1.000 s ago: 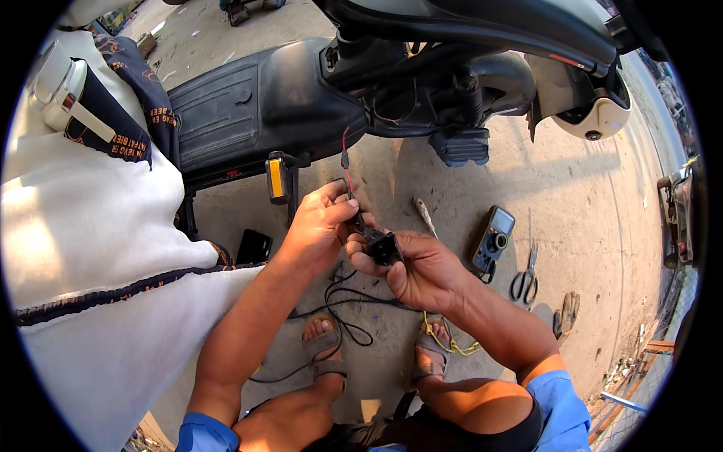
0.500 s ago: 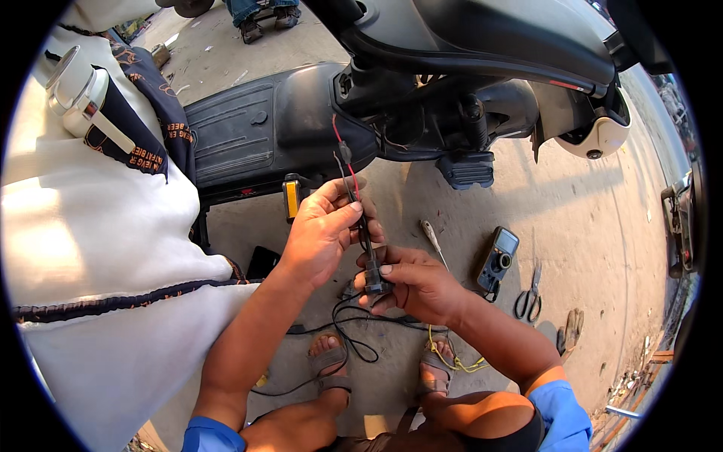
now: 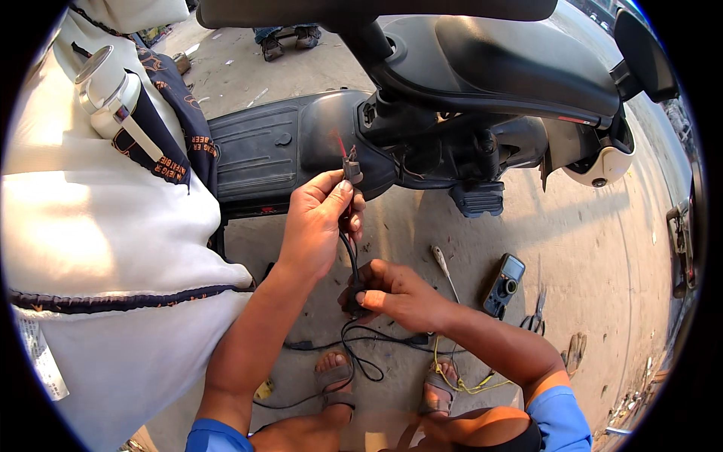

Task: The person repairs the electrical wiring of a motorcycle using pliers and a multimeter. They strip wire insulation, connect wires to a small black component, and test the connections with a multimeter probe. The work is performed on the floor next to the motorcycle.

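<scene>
My left hand (image 3: pixel 320 226) is closed on a wire bundle at a small grey connector (image 3: pixel 351 169); thin red wire ends stick up from it, in front of the scooter's black floorboard (image 3: pixel 256 154). A black cable (image 3: pixel 349 252) runs down between my hands. My right hand (image 3: pixel 399 294), lower, is closed on a black plug (image 3: pixel 351 303), partly hidden by its fingers. More black cables (image 3: pixel 373 371) and yellow leads (image 3: pixel 474 388) lie on the ground by my sandaled feet.
Multimeter (image 3: pixel 503 286), screwdriver (image 3: pixel 444 267), scissors (image 3: pixel 536 316) and glove (image 3: pixel 574 350) lie at right. The scooter spans the top, with a white helmet (image 3: pixel 602 166). A white padded cover (image 3: pixel 90 233) with a bottle (image 3: pixel 105 98) is at left. Another person's feet (image 3: pixel 290 41) show behind.
My left hand has moved up the wires to the grey connector; my right hand has moved lower with the black plug. The view has shifted, so the scooter sits lower in it.
</scene>
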Action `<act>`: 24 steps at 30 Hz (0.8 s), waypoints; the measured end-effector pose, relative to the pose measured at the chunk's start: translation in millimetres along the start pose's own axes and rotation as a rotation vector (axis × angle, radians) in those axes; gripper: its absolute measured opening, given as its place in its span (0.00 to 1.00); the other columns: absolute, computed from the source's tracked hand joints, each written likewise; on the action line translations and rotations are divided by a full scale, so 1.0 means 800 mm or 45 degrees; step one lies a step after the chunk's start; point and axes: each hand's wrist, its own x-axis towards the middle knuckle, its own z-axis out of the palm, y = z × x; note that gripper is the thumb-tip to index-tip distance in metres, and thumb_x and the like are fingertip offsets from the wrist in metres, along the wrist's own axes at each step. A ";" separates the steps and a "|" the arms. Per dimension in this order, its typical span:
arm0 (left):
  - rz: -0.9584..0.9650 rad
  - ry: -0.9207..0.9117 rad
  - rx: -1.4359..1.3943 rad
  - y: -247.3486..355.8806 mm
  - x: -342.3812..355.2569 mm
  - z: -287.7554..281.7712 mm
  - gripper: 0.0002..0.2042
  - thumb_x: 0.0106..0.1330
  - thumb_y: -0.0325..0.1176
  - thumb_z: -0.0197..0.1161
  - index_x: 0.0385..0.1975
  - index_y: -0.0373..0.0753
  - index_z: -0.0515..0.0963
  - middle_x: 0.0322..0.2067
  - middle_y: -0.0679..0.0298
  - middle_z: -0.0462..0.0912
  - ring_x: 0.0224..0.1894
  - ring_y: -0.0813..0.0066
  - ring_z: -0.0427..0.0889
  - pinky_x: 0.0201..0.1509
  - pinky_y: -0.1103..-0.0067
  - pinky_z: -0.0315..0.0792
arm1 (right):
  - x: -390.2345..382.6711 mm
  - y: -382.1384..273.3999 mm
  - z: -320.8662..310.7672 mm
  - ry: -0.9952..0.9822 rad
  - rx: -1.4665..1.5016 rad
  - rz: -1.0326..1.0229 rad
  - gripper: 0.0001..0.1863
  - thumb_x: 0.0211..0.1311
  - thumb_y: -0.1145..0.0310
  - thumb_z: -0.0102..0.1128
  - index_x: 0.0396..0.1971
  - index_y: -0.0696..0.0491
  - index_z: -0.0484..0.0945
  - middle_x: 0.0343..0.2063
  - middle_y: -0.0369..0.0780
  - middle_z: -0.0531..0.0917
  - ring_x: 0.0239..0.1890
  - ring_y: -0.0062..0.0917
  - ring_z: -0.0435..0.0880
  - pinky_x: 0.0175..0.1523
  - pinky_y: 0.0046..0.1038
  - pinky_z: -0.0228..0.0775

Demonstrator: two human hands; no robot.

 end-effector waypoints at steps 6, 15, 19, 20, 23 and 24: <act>-0.098 -0.027 -0.091 0.026 0.023 -0.016 0.08 0.74 0.28 0.53 0.46 0.34 0.78 0.27 0.67 0.77 0.20 0.85 0.66 0.19 0.86 0.58 | 0.026 -0.019 0.005 0.059 -0.088 -0.116 0.13 0.70 0.70 0.58 0.47 0.63 0.73 0.38 0.38 0.82 0.39 0.18 0.79 0.44 0.24 0.77; -0.127 -0.056 -0.236 0.041 0.022 -0.024 0.09 0.73 0.28 0.53 0.44 0.33 0.79 0.24 0.69 0.74 0.17 0.87 0.62 0.17 0.88 0.54 | 0.048 -0.046 -0.004 -0.007 -0.353 -0.153 0.14 0.71 0.65 0.59 0.40 0.63 0.78 0.33 0.36 0.82 0.35 0.16 0.78 0.40 0.23 0.75; -0.110 0.007 -0.093 0.054 0.028 -0.030 0.09 0.72 0.28 0.53 0.44 0.31 0.79 0.24 0.69 0.74 0.17 0.88 0.62 0.16 0.88 0.53 | 0.056 -0.059 0.010 0.027 -0.231 -0.154 0.16 0.72 0.62 0.58 0.38 0.63 0.78 0.33 0.38 0.82 0.35 0.17 0.80 0.39 0.24 0.78; -0.101 0.025 -0.093 0.058 0.030 -0.031 0.09 0.72 0.28 0.54 0.43 0.32 0.79 0.23 0.69 0.74 0.17 0.88 0.62 0.16 0.88 0.54 | 0.061 -0.062 0.013 0.041 -0.257 -0.158 0.17 0.72 0.61 0.58 0.38 0.63 0.78 0.33 0.39 0.82 0.35 0.18 0.80 0.39 0.25 0.78; -0.073 0.053 -0.096 0.067 0.039 -0.031 0.08 0.71 0.30 0.54 0.41 0.34 0.79 0.22 0.68 0.75 0.16 0.87 0.63 0.16 0.87 0.54 | 0.072 -0.067 0.016 0.080 -0.312 -0.166 0.18 0.72 0.59 0.58 0.37 0.64 0.78 0.33 0.40 0.83 0.34 0.20 0.82 0.38 0.25 0.79; -0.069 0.044 -0.100 0.069 0.040 -0.031 0.09 0.71 0.30 0.54 0.40 0.34 0.79 0.22 0.67 0.75 0.16 0.87 0.63 0.16 0.87 0.53 | 0.077 -0.067 0.015 0.086 -0.321 -0.166 0.19 0.71 0.59 0.58 0.37 0.64 0.78 0.33 0.40 0.83 0.33 0.20 0.82 0.38 0.25 0.79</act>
